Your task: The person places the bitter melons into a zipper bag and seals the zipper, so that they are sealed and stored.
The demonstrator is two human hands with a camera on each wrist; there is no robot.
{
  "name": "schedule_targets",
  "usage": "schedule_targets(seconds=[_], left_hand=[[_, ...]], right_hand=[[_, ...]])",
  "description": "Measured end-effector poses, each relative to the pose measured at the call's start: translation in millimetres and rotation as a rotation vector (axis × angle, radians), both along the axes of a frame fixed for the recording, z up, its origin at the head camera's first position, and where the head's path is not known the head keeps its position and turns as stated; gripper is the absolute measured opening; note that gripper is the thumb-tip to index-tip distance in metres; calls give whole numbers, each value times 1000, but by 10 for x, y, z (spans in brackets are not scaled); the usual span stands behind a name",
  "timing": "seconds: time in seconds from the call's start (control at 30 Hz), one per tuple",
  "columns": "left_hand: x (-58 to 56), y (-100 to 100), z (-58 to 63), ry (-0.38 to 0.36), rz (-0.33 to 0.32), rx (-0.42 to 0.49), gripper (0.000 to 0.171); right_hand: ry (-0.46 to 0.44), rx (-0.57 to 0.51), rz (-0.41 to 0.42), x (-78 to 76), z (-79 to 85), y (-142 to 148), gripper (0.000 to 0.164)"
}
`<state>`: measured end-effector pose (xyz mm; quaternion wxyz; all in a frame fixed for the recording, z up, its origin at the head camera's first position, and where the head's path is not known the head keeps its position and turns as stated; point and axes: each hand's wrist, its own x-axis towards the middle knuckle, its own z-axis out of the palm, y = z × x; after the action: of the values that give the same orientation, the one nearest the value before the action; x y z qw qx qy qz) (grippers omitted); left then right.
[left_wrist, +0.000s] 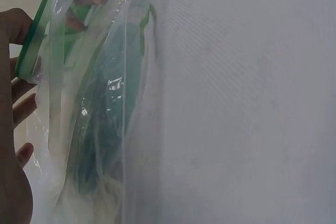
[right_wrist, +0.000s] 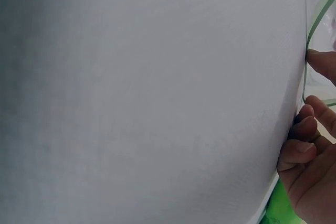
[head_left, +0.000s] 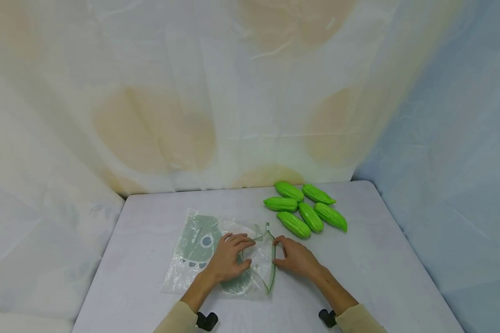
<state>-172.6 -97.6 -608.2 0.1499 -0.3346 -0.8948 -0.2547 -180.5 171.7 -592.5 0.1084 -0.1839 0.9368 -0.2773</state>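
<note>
A clear plastic zip bag [head_left: 184, 273] with a green printed pattern lies on the table, its green-edged mouth spread apart toward the right. My left hand [head_left: 229, 259] lies over the bag, fingers and thumb hooked at the near-left side of the mouth. Opposite it, my right hand [head_left: 296, 256] holds the other green rim [head_left: 272, 273], with thumb and index finger on the strip. In the left wrist view, fingers [left_wrist: 18, 24] curl at the green strip. In the right wrist view, the thumb [right_wrist: 323, 64] touches the thin green rim.
Several bright green, ridged bitter melons [head_left: 293, 224] lie in a cluster behind my right hand. A white cloth covers the table [head_left: 141, 240]. Patterned curtains [head_left: 233, 115] hang behind and at both sides of it.
</note>
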Motion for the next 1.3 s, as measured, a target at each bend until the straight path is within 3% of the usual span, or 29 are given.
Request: schedule_targets(seconds=[0.23,0.4,0.5,0.8,1.1,1.3], left_hand=[[41,-4,11,-23,37,-50,49],[97,-7,50,-107,43,-26,50],[114,-9,61,-117,40,-17,50],[132,13,92,-99,58,-7,55],[78,12,151,6,74,26,52],[70,-1,136,-40,58,34,54]], right_hand=[[2,-3,-1,-2,1,-4,56],[-1,-4,-3,-4,1,-5,57],[-5,-16,-2,4,20,-6,57],[-27,-1,12,12,62,4,59],[-22,25,36,-7,53,11,60],[-40,34,35,-14,60,13,61]])
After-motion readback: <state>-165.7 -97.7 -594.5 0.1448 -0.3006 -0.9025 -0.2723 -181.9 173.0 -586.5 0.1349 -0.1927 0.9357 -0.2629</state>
